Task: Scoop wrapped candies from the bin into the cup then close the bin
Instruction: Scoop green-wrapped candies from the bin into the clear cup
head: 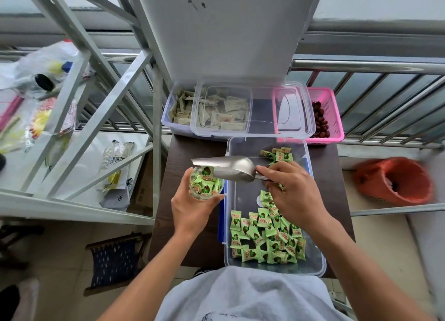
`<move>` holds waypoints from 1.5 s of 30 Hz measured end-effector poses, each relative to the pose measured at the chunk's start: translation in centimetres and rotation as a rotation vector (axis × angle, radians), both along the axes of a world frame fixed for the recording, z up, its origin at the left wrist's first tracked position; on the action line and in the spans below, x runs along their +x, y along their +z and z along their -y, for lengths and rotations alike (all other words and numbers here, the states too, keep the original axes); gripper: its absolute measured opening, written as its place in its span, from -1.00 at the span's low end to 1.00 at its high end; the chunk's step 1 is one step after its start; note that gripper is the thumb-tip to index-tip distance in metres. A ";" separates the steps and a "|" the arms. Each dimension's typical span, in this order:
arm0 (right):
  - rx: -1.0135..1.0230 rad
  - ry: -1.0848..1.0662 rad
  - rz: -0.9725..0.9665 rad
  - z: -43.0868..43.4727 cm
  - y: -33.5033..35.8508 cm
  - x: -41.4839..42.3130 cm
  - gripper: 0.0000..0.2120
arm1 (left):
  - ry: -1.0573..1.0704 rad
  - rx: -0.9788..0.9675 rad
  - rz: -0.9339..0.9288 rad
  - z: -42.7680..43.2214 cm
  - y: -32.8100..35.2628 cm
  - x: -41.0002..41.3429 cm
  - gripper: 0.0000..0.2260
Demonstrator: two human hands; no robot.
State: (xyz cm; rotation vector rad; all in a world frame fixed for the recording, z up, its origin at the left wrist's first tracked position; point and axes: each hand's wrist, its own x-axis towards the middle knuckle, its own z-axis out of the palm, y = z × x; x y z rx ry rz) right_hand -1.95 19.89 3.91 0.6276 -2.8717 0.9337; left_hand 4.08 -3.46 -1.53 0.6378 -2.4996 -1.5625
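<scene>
Head view: the left hand [192, 210] wraps its fingers around a clear cup [206, 183] filled with green wrapped candies, at nine o'clock of the open clear bin [315, 260]. The right hand [292, 192] pinches the handle of a metal scoop [228, 167], its mouth over the cup. More candies [267, 236] lie in the bin toward six o'clock. At twelve o'clock, a clear box [175, 125] holds beige packets.

Both bare forearms reach forward, hands side by side at mid-frame.
The left hand [192, 207] is cupped palm-up, fingers curled around what it holds, thumb on the right side. The right hand [292, 190] is palm-down, wrist bent leftward, fingers pinched closed on a handle.
</scene>
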 end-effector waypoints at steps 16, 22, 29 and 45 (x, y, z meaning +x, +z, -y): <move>-0.186 -0.227 0.034 -0.6 -1.3 -0.4 -0.62 | 0.176 0.076 0.009 0.7 -1.6 -0.4 -0.35; -0.010 -0.497 0.500 -3.1 -3.1 -0.6 -0.84 | 0.277 0.107 0.011 2.2 -2.5 -1.1 -0.46; -0.100 -0.557 0.553 -3.8 -2.6 -0.4 -0.78 | 0.190 -0.040 -0.001 1.5 -1.4 -1.2 -0.31; 0.354 -0.499 0.749 -1.3 -3.4 -0.7 -0.81 | 0.094 -0.049 0.068 0.5 -1.4 -0.6 -0.26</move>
